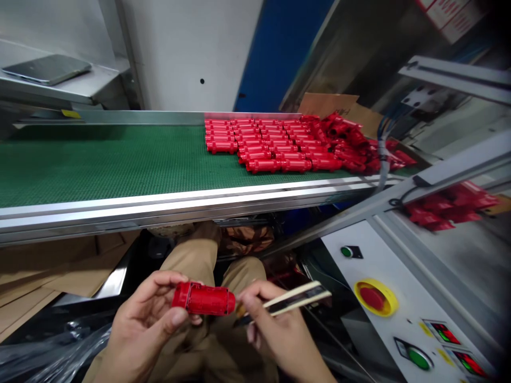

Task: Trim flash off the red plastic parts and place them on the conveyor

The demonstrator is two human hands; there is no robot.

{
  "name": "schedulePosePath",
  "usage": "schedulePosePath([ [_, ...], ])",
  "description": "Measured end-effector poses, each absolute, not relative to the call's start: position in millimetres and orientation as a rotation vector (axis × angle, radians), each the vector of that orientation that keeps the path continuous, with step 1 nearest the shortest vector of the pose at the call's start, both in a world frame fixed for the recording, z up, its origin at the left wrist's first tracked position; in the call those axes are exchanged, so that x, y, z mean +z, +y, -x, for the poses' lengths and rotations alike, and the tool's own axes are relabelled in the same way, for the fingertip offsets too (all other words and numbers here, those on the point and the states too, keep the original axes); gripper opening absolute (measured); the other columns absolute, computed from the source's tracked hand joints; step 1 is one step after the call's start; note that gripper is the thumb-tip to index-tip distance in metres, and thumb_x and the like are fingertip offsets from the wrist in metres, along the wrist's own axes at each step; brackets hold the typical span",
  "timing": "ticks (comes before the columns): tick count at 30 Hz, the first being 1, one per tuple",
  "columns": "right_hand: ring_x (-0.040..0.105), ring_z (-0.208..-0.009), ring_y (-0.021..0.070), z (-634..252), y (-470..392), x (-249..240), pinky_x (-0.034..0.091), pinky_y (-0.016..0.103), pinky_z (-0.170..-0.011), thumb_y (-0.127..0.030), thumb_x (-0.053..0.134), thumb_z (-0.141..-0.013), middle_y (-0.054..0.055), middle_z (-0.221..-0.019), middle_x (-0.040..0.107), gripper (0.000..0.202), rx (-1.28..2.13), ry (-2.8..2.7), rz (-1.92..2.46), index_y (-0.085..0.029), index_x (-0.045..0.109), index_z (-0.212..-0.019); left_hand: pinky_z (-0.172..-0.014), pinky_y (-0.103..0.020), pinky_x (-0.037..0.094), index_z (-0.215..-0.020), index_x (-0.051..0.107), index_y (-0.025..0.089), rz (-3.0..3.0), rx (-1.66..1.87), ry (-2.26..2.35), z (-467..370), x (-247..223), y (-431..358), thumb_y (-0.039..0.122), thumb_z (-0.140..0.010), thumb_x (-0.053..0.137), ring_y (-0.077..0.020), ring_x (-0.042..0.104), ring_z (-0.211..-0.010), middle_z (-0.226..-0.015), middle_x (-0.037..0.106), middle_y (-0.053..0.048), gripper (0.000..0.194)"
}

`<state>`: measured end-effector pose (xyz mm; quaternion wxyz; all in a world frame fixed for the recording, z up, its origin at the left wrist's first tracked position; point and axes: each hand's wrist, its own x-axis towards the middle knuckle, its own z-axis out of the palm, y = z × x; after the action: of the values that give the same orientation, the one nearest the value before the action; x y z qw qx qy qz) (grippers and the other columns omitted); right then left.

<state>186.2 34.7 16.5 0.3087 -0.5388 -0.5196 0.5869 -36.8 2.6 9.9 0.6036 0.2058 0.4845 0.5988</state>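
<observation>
My left hand (146,319) is closed around a red ribbed plastic cylinder (204,299), held sideways above my lap. Thumb and fingers grip its left end, and its narrower end points toward my other hand. Close to that narrow end, my right hand (275,322) is wrapped round a slim cream-and-black tool (297,298) that looks like a utility knife. The tool's cream end sticks up to the right, while its dark lower tip shows below my fingers. Whether the right fingertips touch the cylinder I cannot tell.
Ahead runs a green conveyor belt (120,159) with a metal edge rail (159,205). Rows of red cylinders (275,146) lie on it, with a jumbled heap (343,135) to their right. A control panel (359,255) with an emergency stop button (374,298) stands at right.
</observation>
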Motion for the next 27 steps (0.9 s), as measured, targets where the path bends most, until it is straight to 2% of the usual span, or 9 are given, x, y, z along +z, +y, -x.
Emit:
schedulePosePath([
  [3,0.053,-0.036,0.0098,-171,29,12,0.040,0.017,-0.037,-0.064,0.064,-0.095,-0.004,-0.048,0.058,0.048,1.814,-1.376,1.410,-0.018,0.064,-0.086,-0.078,-0.030,0.062,-0.094,0.084,0.026,-0.706,1.337,1.183,36,14,1,0.036,-0.060,0.098,-0.0295,0.077,-0.091,-0.100,0.083,-0.008,0.038],
  [5,0.066,-0.050,0.0149,-168,30,15,0.053,0.022,-0.046,-0.050,0.065,-0.099,0.002,-0.060,0.068,0.036,1.516,-1.632,1.323,-0.017,0.068,-0.086,-0.087,-0.029,0.059,-0.090,0.085,0.026,-0.885,1.308,1.240,35,16,1,0.033,-0.065,0.095,-0.0301,0.075,-0.098,-0.100,0.082,-0.008,0.028],
  [7,0.077,-0.078,0.0215,-171,31,22,0.064,0.029,-0.068,-0.028,0.067,-0.099,0.010,-0.084,0.077,0.014,1.037,-1.892,1.147,-0.017,0.075,-0.095,-0.089,-0.028,0.056,-0.090,0.085,0.029,-0.957,1.295,1.313,35,17,1,0.030,-0.071,0.091,-0.0278,0.075,-0.097,-0.100,0.082,-0.006,0.020],
  [8,0.078,-0.091,0.0237,-174,31,26,0.065,0.032,-0.080,-0.020,0.068,-0.098,0.012,-0.098,0.079,0.012,0.878,-1.968,1.051,-0.018,0.077,-0.105,-0.088,-0.027,0.056,-0.091,0.084,0.030,-0.949,1.290,1.342,35,18,1,0.030,-0.072,0.091,-0.0270,0.076,-0.095,-0.100,0.082,-0.005,0.021],
  [9,0.077,-0.099,0.0241,-178,31,30,0.065,0.032,-0.087,-0.015,0.068,-0.097,0.012,-0.110,0.078,0.021,0.809,-2.021,0.959,-0.020,0.075,-0.117,-0.087,-0.028,0.056,-0.091,0.083,0.030,-0.936,1.290,1.357,35,18,0,0.031,-0.071,0.092,-0.0269,0.076,-0.094,-0.100,0.082,-0.005,0.021],
  [11,0.078,-0.097,0.0205,-182,28,35,0.066,0.026,-0.085,-0.015,0.066,-0.101,0.010,-0.121,0.076,0.034,0.877,-2.071,0.838,-0.026,0.069,-0.133,-0.087,-0.029,0.056,-0.090,0.082,0.029,-0.916,1.301,1.366,35,19,0,0.032,-0.070,0.092,-0.0280,0.076,-0.094,-0.100,0.082,-0.005,0.022],
  [15,0.076,-0.091,0.0202,-182,23,40,0.067,0.027,-0.082,-0.025,0.065,-0.104,0.006,-0.109,0.076,0.034,0.981,-2.056,0.796,-0.031,0.068,-0.137,-0.088,-0.032,0.057,-0.090,0.082,0.029,-0.932,1.328,1.378,32,19,-1,0.033,-0.071,0.092,-0.0294,0.076,-0.094,-0.099,0.083,-0.006,0.022],
  [20,0.071,-0.095,0.0205,-180,28,46,0.064,0.031,-0.087,-0.018,0.067,-0.103,0.006,-0.106,0.075,0.034,1.085,-2.124,0.792,-0.030,0.069,-0.134,-0.089,-0.030,0.057,-0.093,0.082,0.032,-1.009,1.321,1.380,33,17,-2,0.032,-0.074,0.090,-0.0273,0.076,-0.096,-0.100,0.083,-0.004,0.020],
  [27,0.068,-0.095,0.0215,-178,27,48,0.063,0.033,-0.083,-0.016,0.062,-0.105,0.007,-0.104,0.073,0.039,0.952,-2.187,0.732,-0.028,0.063,-0.142,-0.088,-0.031,0.057,-0.093,0.082,0.032,-1.010,1.345,1.382,32,18,-2,0.031,-0.074,0.089,-0.0279,0.076,-0.095,-0.100,0.083,-0.004,0.020],
])
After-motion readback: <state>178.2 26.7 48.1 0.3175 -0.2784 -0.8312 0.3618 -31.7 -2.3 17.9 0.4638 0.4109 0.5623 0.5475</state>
